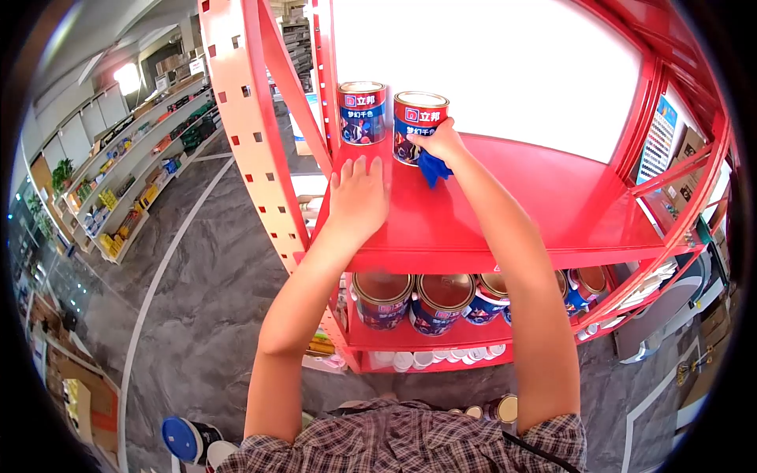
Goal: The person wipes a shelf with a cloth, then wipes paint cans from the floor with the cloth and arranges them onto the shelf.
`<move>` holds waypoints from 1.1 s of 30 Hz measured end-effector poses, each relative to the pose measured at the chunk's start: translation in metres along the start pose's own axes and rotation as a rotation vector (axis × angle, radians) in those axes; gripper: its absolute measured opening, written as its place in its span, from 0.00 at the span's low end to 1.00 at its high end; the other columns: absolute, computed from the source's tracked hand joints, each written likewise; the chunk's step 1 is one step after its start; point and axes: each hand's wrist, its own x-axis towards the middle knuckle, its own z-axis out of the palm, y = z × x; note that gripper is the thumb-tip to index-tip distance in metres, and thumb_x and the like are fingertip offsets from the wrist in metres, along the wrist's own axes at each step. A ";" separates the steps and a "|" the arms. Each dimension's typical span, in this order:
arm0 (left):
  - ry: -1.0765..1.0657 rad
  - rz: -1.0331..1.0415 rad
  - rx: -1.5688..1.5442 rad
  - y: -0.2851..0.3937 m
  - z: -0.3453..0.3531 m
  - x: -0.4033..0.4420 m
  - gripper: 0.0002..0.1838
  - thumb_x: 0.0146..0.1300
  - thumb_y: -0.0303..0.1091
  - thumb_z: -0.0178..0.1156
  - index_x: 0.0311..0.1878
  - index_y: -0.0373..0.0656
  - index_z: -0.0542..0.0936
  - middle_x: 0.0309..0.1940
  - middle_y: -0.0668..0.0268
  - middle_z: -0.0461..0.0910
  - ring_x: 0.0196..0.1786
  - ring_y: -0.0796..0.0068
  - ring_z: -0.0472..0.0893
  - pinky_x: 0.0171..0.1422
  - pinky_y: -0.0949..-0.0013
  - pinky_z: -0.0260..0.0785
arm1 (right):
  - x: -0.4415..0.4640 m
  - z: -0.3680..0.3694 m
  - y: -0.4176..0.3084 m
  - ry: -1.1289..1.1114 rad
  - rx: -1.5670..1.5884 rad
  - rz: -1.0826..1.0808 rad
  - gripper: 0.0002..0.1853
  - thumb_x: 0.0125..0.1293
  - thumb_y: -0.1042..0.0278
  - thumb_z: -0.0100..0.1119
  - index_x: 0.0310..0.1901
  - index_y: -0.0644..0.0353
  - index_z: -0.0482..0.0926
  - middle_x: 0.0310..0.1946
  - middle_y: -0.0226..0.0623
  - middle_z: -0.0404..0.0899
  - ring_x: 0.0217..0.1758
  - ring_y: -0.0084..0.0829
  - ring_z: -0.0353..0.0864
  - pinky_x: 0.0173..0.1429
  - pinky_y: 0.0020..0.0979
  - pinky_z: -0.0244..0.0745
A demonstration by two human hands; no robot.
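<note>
Two red and blue paint cans stand upright on the red metal shelf (536, 197). The left can (363, 118) is at the shelf's back left corner. Beside it, a small gap apart, the right can (406, 130) has my right hand (441, 143) at its right side. A blue cloth (433, 168) hangs between that hand and the can, pinched under the fingers. My left hand (359, 193) is in front of the left can, palm down with the fingers spread a little, holding nothing.
Larger paint cans (446, 293) line the lower shelf, above a row of white lids (441, 359). A red perforated upright (256, 134) rises left of my left arm. Long stocked shelves (142, 158) stand farther left; a blue-lidded bucket (183, 438) is on the floor.
</note>
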 end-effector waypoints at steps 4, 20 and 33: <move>0.125 0.037 0.055 0.001 0.010 0.000 0.24 0.60 0.34 0.55 0.59 0.37 0.67 0.57 0.49 0.68 0.62 0.49 0.66 0.65 0.51 0.59 | 0.034 0.014 0.004 0.000 -0.021 0.038 0.57 0.40 0.43 0.75 0.57 0.77 0.50 0.51 0.61 0.73 0.54 0.50 0.76 0.56 0.38 0.74; 0.126 0.116 -0.006 -0.006 0.010 0.001 0.20 0.56 0.29 0.56 0.53 0.37 0.72 0.55 0.49 0.69 0.63 0.48 0.65 0.66 0.51 0.58 | 0.107 0.053 0.033 -0.064 -0.036 -0.074 0.66 0.45 0.41 0.71 0.63 0.83 0.33 0.55 0.66 0.67 0.59 0.52 0.71 0.61 0.37 0.69; 0.046 0.094 -0.047 -0.002 0.013 0.001 0.20 0.56 0.30 0.52 0.53 0.36 0.71 0.58 0.48 0.67 0.65 0.47 0.62 0.66 0.44 0.56 | 0.013 -0.020 -0.020 -0.177 -0.444 0.001 0.32 0.46 0.53 0.67 0.46 0.74 0.75 0.44 0.56 0.78 0.49 0.46 0.80 0.52 0.37 0.74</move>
